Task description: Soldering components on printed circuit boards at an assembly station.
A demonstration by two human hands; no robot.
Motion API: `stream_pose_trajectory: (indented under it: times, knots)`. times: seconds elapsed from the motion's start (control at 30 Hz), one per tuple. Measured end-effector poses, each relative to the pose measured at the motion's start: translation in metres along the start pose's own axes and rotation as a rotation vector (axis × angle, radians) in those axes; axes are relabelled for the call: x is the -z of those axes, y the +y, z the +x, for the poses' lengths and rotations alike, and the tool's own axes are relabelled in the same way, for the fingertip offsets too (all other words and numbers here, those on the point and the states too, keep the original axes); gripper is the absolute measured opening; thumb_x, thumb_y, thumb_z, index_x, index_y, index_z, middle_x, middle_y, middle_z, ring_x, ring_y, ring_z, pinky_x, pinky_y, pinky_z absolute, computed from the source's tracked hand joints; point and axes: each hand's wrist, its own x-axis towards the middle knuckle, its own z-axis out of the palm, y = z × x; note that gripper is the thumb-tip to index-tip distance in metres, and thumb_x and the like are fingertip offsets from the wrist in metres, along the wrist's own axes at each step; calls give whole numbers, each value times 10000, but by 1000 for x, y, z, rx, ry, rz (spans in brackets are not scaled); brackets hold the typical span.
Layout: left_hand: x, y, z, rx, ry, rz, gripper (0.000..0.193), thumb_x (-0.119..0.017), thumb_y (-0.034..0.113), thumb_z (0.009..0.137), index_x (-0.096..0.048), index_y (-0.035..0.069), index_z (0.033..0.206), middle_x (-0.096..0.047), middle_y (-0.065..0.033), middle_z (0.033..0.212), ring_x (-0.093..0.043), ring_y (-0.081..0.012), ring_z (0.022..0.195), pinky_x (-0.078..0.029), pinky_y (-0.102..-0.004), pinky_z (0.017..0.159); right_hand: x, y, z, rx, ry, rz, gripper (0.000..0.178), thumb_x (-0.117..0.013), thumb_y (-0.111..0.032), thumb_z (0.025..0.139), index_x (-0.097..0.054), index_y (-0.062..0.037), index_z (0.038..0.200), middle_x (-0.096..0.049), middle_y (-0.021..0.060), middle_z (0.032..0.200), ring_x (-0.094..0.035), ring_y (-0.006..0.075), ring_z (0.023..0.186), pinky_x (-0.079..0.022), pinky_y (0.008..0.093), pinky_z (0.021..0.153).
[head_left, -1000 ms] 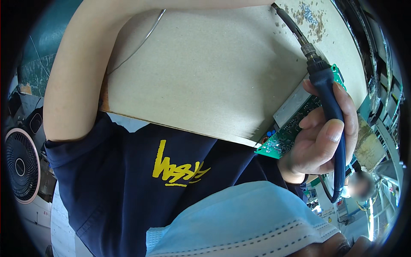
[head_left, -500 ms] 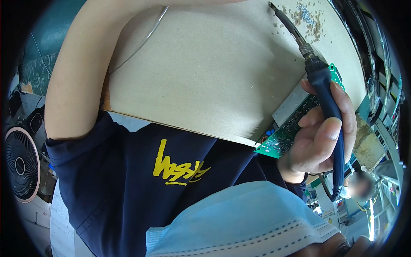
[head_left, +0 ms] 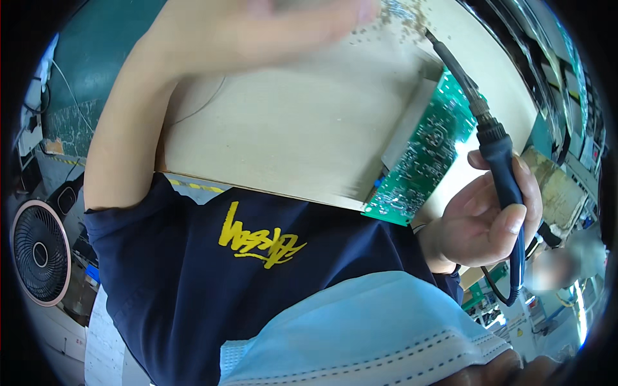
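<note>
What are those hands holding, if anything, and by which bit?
The right hand holds the soldering iron by its dark blue handle. The left hand is blurred, so I can't tell if it holds anything.

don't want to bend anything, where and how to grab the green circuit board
Probably pinch the green circuit board mid-length on its right edge, coming from the right: that rim looks bare, while a grey metal piece lines the left side.

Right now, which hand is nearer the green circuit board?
Right: the right hand is close by the lower-right edge of the circuit board; the left hand is farther, to its upper left.
</note>
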Motion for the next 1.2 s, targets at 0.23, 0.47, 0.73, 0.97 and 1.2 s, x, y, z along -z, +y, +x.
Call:
stream_pose_trajectory:
  times: [0.23, 0.47, 0.73, 0.97, 1.2]
  knots:
    - [-64, 39, -15, -303, -465, 69, 429, -836, 332, 715, -661, 74, 1010, -516, -14, 703, -534, -189, 589, -404, -314, 509, 63, 14, -22, 56, -9, 31, 468, -434, -373, 1021, -548, 30, 1231, -640, 257, 799, -612, 300, 693, -469, 454, 766]
    - [-107, 68, -14, -306, -646, 461, 500, -762, 353, 717, -676, 125, 1154, -472, 30, 700, -543, -130, 642, -438, -289, 508, 83, 29, -35, 168, 7, 132, 466, -365, -332, 982, -579, 30, 1183, -641, 245, 831, -543, 287, 662, -435, 484, 769]
    - [-115, 58, 8, -211, -532, 383, 478, -797, 324, 717, -672, 105, 1123, -574, -18, 777, -606, -205, 691, -489, -333, 589, 99, 38, -39, 302, -18, 182, 435, -433, -353, 1005, -593, 18, 1166, -632, 202, 734, -523, 231, 621, -339, 411, 669]
    - [-105, 54, 32, -128, -213, 222, 221, -711, 121, 796, -609, 30, 969, -555, -58, 735, -501, -175, 603, -392, -306, 538, 90, 39, -47, 343, 60, 82, 410, -441, -353, 1007, -617, 11, 1075, -522, 66, 614, -511, 204, 573, -327, 401, 643]
    - [-121, 30, 28, -77, -24, 159, 117, -697, 16, 779, -608, 47, 847, -546, -45, 694, -454, -165, 551, -357, -297, 499, 83, 35, -47, 365, 54, 14, 389, -455, -355, 1005, -622, -4, 1015, -476, 34, 582, -508, 191, 554, -324, 389, 627]
